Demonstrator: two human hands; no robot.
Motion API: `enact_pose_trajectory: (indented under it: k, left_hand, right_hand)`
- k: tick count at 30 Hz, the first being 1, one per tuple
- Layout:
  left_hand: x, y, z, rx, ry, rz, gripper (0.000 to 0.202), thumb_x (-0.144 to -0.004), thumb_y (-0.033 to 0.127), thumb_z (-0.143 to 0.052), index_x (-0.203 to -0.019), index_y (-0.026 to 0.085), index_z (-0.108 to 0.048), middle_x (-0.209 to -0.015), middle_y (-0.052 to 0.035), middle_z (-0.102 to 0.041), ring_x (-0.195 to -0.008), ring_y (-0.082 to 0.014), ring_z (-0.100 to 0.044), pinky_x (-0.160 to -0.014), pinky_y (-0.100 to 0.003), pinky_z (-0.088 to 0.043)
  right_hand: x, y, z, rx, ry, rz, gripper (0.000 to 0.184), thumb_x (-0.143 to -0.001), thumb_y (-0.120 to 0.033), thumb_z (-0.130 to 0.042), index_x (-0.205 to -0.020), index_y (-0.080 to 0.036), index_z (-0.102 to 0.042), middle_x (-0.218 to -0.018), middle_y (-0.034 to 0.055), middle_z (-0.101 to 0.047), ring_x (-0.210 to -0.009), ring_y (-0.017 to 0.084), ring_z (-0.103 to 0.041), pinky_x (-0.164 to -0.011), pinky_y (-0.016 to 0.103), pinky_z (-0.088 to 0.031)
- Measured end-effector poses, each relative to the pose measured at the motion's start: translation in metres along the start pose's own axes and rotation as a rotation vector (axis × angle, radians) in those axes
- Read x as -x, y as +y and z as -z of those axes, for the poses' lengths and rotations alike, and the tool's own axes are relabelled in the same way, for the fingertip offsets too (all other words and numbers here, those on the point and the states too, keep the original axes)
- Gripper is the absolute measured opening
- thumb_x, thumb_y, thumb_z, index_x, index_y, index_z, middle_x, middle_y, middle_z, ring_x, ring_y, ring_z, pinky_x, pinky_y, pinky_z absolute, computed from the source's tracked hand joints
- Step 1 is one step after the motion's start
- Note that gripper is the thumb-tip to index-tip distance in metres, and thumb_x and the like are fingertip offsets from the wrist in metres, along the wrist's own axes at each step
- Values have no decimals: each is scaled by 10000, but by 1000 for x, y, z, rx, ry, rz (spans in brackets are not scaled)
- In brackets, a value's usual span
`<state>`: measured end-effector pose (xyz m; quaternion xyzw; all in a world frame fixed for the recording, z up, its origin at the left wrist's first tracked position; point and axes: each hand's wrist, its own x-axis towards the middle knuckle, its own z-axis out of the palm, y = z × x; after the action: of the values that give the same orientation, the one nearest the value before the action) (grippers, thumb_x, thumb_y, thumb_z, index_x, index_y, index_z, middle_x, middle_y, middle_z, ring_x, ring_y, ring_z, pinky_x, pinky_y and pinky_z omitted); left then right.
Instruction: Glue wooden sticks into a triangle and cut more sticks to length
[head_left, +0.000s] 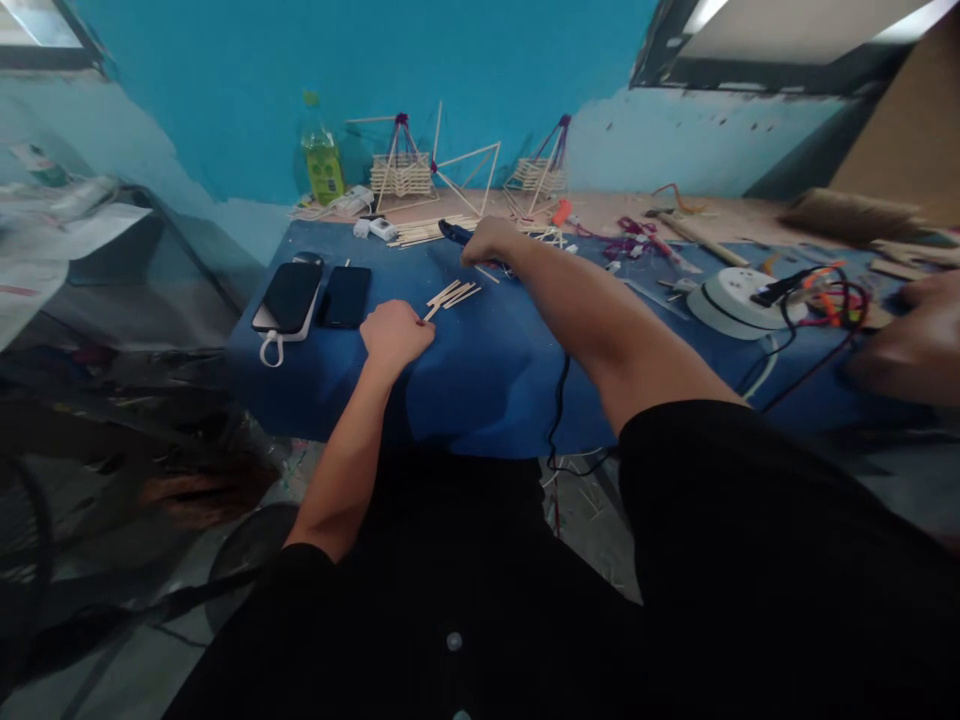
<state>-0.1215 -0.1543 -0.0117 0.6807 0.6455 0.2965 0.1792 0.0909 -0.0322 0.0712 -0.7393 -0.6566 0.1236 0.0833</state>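
Observation:
My left hand is closed in a fist on the blue table, pinching the end of a thin wooden stick. Several more sticks lie loose just beyond it. My right hand reaches further back and is wrapped round a dark blue tool, likely a glue gun, whose black cord runs back along my arm and off the table's front edge.
Two phones lie left of my left hand. Stick-built frames, a green bottle and a stick pile stand at the back. A white cable reel with wires sits right, by another person's hand.

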Motion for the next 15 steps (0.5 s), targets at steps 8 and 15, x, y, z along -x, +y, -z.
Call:
enact_pose_trajectory:
  k: [8,15]
  left_hand:
    - [19,-3,5,582,81,-116,117,-848,261,-750,-735,231,-738,-689,-42,-740,-687,-201,-724,-727,-365,-598]
    - [23,26,-30,992,-189,-144,42,-895,196,-784,-923,199,-816,-821,-45,-815,-715,-157,-770,-696,-294,-636]
  right_hand:
    - [86,15,23,-595,145,-6,172,-836,-186,-758,-760,-217,-608,-563,12,-508,-570,183,-540,-623,359,-564]
    - [171,30,-13,-1122,40,143,187,-782,-97,-728,-895,-209,-631,-725,-18,-573,-608,131,-577,-686,322,-643]
